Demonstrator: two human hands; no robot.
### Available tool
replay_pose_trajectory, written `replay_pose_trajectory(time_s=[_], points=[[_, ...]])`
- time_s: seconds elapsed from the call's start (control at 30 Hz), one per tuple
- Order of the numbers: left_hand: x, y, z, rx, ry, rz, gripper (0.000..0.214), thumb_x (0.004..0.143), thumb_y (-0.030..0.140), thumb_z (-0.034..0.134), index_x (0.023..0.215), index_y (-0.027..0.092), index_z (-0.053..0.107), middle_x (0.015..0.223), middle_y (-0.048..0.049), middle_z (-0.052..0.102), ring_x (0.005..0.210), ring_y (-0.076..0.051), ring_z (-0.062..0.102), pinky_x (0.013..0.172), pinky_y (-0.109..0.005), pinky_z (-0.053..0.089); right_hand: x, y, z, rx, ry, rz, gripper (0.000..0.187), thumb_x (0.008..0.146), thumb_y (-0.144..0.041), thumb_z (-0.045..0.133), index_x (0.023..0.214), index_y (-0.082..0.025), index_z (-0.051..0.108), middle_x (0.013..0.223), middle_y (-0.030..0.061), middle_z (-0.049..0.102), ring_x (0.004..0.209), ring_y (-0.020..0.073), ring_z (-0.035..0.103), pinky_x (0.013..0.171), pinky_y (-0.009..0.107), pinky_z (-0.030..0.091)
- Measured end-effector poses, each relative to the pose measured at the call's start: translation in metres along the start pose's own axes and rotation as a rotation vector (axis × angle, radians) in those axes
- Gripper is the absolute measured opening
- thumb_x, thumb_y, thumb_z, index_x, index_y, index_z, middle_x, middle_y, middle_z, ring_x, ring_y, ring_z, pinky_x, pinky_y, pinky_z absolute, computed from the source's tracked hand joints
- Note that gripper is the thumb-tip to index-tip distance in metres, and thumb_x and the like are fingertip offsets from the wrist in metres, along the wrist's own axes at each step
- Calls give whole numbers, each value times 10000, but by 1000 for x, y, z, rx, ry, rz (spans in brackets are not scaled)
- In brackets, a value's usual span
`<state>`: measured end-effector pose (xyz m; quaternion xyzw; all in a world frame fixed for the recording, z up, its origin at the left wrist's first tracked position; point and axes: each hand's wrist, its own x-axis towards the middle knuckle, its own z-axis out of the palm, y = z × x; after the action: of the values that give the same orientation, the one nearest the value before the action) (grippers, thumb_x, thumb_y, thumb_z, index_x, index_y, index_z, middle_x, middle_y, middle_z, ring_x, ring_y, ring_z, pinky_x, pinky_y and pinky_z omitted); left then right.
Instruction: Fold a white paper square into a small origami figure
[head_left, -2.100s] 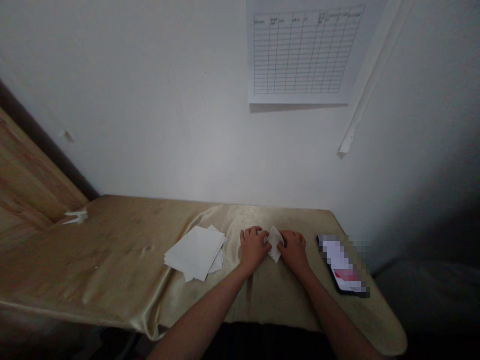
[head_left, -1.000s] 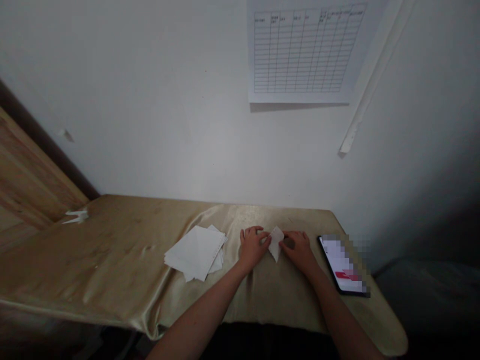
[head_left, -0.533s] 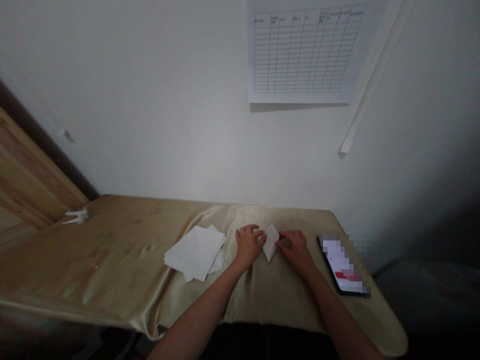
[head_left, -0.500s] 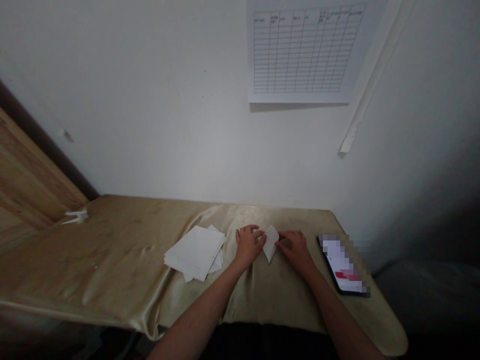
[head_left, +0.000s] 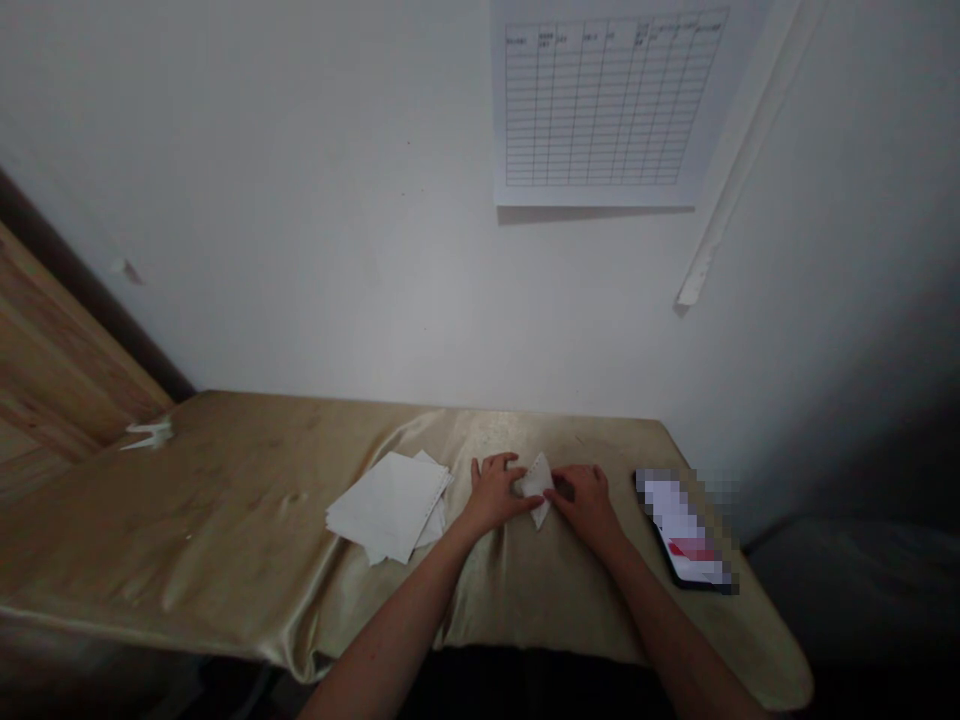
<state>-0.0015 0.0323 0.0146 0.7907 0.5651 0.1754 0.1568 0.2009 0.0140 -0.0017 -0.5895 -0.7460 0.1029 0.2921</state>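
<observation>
A small folded piece of white paper [head_left: 538,483], pointed at top and bottom and with a perforated edge, lies between my two hands over the table. My left hand [head_left: 496,494] grips it from the left, its thumb laid across the lower part of the paper. From the right, my right hand [head_left: 586,500] pinches the paper's side with thumb and fingertips, the other fingers curled. Left of my left hand rests a loose stack of white paper sheets [head_left: 391,505], some with perforated edges.
A gold satin cloth [head_left: 240,510] covers the table. On the right lies a phone [head_left: 686,535] with its screen lit, partly blurred. White scraps [head_left: 150,434] lie at the far left by a wooden panel [head_left: 60,370]. A printed grid sheet [head_left: 600,110] hangs on the wall behind.
The folded paper has become narrower, its right side turned inward. My left thumb has moved down across it, and my right hand has shifted slightly left.
</observation>
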Motion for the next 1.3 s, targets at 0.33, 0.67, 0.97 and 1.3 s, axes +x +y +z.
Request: replay_pose_trajectory(time_s=[0.33,0.67,0.97,1.3], points=[[-3,4,-7,60,-108,60,932,518,701,794,1329,312,552,1530,-105,388,1419,-412,285,1118,-752,12,3,5,5,-36,18,33,203,826,-397,632,945,-249,702,1014,47,685,1079,256,531,1027,447,285],[-3,2,-9,51,-139,72,938,523,674,806,1344,315,531,1545,-101,364,1432,-403,269,1118,-752,-2,4,8,4,4,20,48,198,810,-393,644,940,-257,706,1008,38,686,1069,249,539,1014,429,302],[-3,1,-12,32,-154,96,952,516,672,814,1351,316,525,1558,-101,350,1442,-395,256,1114,-754,-19,5,10,3,38,5,42,190,812,-389,633,911,-249,716,1029,45,689,1108,259,535,1029,437,301],[-3,2,-14,23,-167,106,949,505,671,824,1341,330,534,1548,-89,372,1437,-401,255,1106,-764,-14,9,9,4,58,30,108,136,785,-377,683,810,-254,737,964,62,699,1051,276,544,963,424,366]])
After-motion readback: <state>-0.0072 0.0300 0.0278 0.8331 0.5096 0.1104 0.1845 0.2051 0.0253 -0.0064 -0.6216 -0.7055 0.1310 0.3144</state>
